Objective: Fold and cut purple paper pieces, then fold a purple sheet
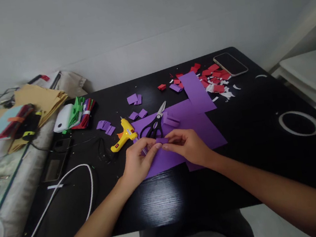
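Between my two hands is a small piece of purple paper (162, 140), pinched at its left by my left hand (140, 158) and at its right by my right hand (189, 145). Both hands are over large purple paper sheets (203, 127) on the black table. Just beyond my fingers lie black-handled scissors (155, 122), blades pointing away, with a folded purple piece (171, 120) beside them. A yellow glue gun (125, 134) lies to the left of the scissors. My fingers partly cover the held piece.
Small purple pieces (106, 126) lie left and behind. Red and white scraps (216, 81) sit near a phone (230, 64) at back right. A white ring (300, 123) is at right. A white cable (89, 183), another phone (56, 160) and bundled colored paper (82, 112) are left.
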### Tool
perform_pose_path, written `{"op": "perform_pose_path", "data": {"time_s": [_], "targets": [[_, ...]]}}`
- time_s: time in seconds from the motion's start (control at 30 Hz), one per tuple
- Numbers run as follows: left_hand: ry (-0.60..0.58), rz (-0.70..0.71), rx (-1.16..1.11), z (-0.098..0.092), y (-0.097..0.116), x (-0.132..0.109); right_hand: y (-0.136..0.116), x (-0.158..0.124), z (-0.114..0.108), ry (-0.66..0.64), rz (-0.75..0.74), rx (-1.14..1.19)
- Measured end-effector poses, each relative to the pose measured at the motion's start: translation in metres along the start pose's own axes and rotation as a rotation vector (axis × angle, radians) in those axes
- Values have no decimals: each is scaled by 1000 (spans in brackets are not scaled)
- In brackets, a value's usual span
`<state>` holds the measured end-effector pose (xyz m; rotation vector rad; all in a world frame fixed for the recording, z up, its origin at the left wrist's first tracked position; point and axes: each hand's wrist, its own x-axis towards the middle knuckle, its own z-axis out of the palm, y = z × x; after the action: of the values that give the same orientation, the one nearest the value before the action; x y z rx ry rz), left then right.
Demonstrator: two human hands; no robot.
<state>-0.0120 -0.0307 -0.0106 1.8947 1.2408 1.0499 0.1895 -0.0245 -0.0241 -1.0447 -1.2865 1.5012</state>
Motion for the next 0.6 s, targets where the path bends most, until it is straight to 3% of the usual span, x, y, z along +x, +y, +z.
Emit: {"op": "perform_pose_path", "data": {"time_s": [0.17, 0.43, 0.6], "targets": [[10, -15, 11, 0, -2, -1, 2, 1, -1, 36, 10, -46], [40, -103, -53, 1, -3, 0, -6, 4, -3, -67, 67, 24], [-5, -150, -132, 4, -1, -2, -7, 1, -2, -99, 61, -34]]}}
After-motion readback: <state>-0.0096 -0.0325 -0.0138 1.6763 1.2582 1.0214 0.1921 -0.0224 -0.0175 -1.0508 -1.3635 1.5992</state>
